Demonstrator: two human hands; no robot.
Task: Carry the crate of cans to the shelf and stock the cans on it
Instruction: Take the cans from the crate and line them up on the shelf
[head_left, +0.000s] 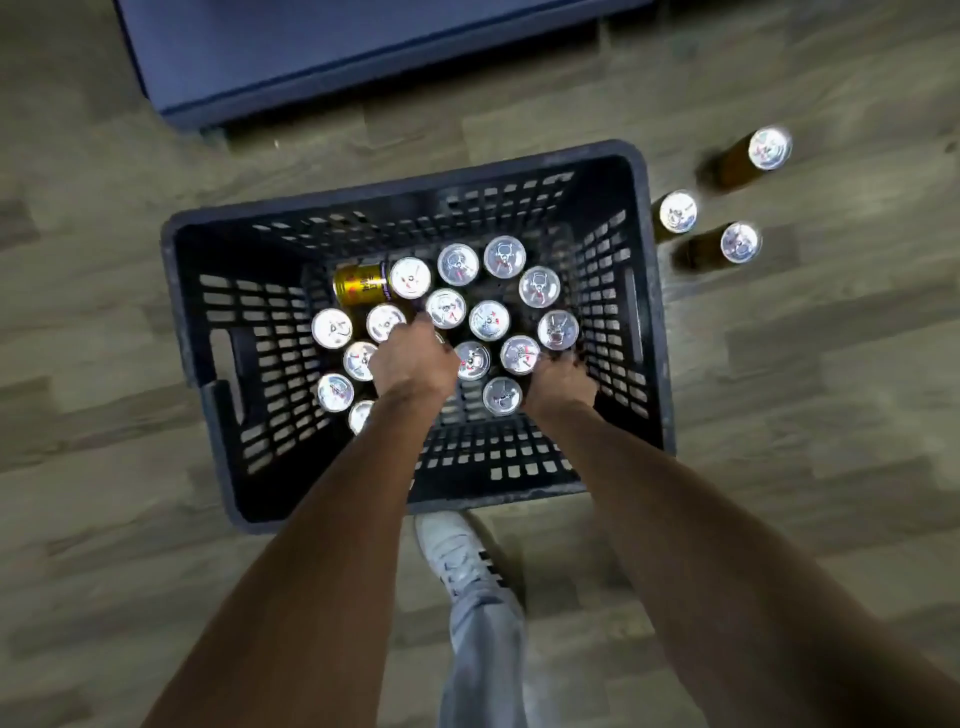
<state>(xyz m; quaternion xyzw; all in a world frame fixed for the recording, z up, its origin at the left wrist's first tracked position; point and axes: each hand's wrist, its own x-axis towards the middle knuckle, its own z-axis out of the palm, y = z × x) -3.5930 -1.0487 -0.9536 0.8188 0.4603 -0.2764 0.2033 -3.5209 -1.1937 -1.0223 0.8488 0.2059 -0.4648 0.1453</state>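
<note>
Both hands are down inside the crate (415, 197), which sits on the wood floor (779, 415) just in front of the person's white shoe (457, 551). The left hand (410, 358) is curled down over a can near the middle of the crate and seems to grip it, though that can is almost fully covered. The right hand (563, 382) is curled near the crate's right wall; I cannot tell whether it holds a can or only reaches for one.

Upright cans (488, 319) fill most of the crate floor, and one gold can (361, 283) lies on its side toward the far left corner. Three more cans (737, 241) stand on the floor just off the crate's far right corner.

Risks, as a judgement:
- The cans are packed close, so lifting one could tip its neighbours.
- The lying can could roll once space opens up.
- A top-down grip on a smooth lid rim could slip.
- The three floor cans stand loose near the walking path and could be kicked over.

Hidden or unclear:
- No shelf is identifiable; only a blue block (311, 57) is cut off at the top edge.
- Fingertips of both hands are out of sight.
- A can by the left forearm is partly covered.
- Motion blur smears the floor cans and the labels.
</note>
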